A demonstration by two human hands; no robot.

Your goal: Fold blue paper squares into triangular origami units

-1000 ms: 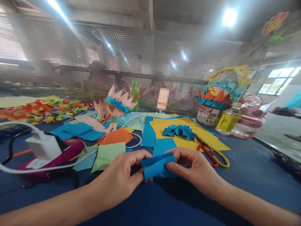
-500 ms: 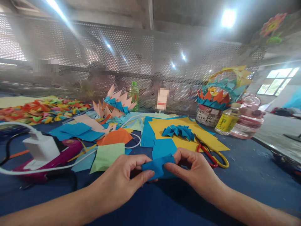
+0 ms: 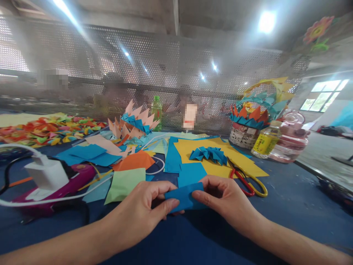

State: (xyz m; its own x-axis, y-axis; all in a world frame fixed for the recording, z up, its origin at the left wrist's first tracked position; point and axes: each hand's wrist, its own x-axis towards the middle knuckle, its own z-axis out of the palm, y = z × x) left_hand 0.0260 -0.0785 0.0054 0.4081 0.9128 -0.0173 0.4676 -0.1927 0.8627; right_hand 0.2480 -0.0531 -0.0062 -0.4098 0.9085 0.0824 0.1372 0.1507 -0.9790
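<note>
Flatter now, the paper [image 3: 183, 195] sits pinched between left hand [image 3: 140, 215] and right hand [image 3: 226, 202] fingers, folded over, probably not finished.

Tabletop [image 3: 289, 198] is bare at near right and along the near edge, so there's an open pass. Scissors [image 3: 249, 180] lie just beside the right hand [image 3: 226, 200]. The left side is blocked by a white charger [image 3: 45, 175], pink device [image 3: 74, 180] and cables [image 3: 55, 199]. Ahead are flat paper sheets [image 3: 125, 184]. A bottle [image 3: 266, 141] stands far right, and a perforated screen [image 3: 176, 73] closes the back.

Blue-covered table [image 3: 289, 198] bears coloured paper sheets [image 3: 217, 156] and scissors [image 3: 249, 180].
</note>
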